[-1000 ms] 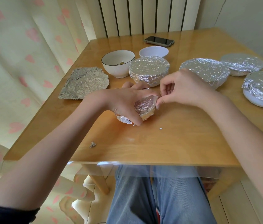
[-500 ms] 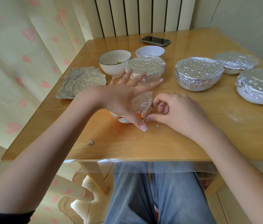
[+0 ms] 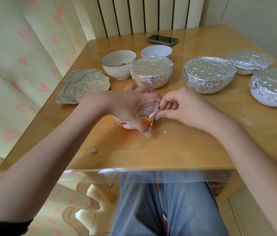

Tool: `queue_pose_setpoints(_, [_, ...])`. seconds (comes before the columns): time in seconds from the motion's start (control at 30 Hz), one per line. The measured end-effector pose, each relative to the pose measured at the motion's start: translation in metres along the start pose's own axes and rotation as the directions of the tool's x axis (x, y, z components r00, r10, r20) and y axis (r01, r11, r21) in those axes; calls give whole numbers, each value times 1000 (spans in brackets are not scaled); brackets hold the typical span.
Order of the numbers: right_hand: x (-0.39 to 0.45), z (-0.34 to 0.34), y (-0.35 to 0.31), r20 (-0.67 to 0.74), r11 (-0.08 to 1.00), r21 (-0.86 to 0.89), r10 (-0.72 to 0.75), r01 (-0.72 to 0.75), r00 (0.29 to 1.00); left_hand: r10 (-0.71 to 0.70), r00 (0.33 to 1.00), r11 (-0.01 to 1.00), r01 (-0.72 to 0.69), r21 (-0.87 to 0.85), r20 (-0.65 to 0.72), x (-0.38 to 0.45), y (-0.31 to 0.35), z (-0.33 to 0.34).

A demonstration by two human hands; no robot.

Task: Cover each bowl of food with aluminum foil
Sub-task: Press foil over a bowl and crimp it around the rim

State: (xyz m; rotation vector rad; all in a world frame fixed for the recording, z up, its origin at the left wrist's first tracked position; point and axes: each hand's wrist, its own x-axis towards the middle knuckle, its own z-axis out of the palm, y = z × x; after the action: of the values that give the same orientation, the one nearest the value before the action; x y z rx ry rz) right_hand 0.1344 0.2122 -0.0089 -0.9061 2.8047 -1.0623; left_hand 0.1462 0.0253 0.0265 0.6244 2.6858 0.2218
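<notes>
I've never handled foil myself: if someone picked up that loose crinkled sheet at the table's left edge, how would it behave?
The loose foil sheet would probably feel very light and flop or bend. It already looks creased all over, so it likely holds whatever shape it gets. Its ragged edges suggest it tears easily, like the foil on the orange bowl.

A: Support? 
B: Wooden table point(image 3: 193, 147).

A: On it? 
B: Four foil-covered bowls point(image 3: 152, 71), two uncovered bowls point(image 3: 118, 63), small orange bowl point(image 3: 145, 123), crumpled foil sheet point(image 3: 83, 86), phone point(image 3: 162, 39), foil scraps point(image 3: 93, 151).
</notes>
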Motion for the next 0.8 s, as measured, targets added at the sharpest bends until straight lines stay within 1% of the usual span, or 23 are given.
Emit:
queue_pose_setpoints(0.03, [2,-2,-2,-6,999,-45,11,-11,1000,1,1000,1000,-1,0,-1,0,0,1])
queue_pose_setpoints(0.13, [9,-13,-11,-5,965,-256,51,-51,999,-8,1000,999,8,34,-3,0,1,1])
queue_pose_setpoints(0.23, [19,-23,-20,43,912,-410,15,4,999,-7,1000,999,7,41,1,-1,1,0])
queue_pose_setpoints(0.3, [27,-27,-23,104,893,-447,-3,50,995,0,1000,1000,0,22,11,-1,2,0])
queue_pose_setpoints(0.37, [34,-29,-23,146,893,-444,-10,74,989,-1,1000,1000,1,14,16,-2,2,0])
queue_pose_setpoints(0.43, [35,-29,-18,145,908,-414,-2,63,989,-12,1000,1000,12,15,13,-2,2,0])
queue_pose_setpoints(0.5, [27,-27,-11,117,926,-374,6,38,993,-41,999,999,41,26,0,-1,2,0])
queue_pose_setpoints(0.6, [4,-20,3,51,946,-322,51,-32,997,-127,992,990,128,51,-18,-2,7,1])
queue_pose_setpoints(0.7, [-20,-7,10,-32,985,-155,76,-80,997,-201,979,978,202,59,-11,-2,13,4])
queue_pose_setpoints(0.73, [-26,-2,9,-47,987,-132,81,-86,996,-216,976,975,216,53,5,-3,14,4])
queue_pose_setpoints(0.8, [-32,8,4,-54,983,-158,83,-91,995,-216,976,974,214,77,18,-7,15,1])
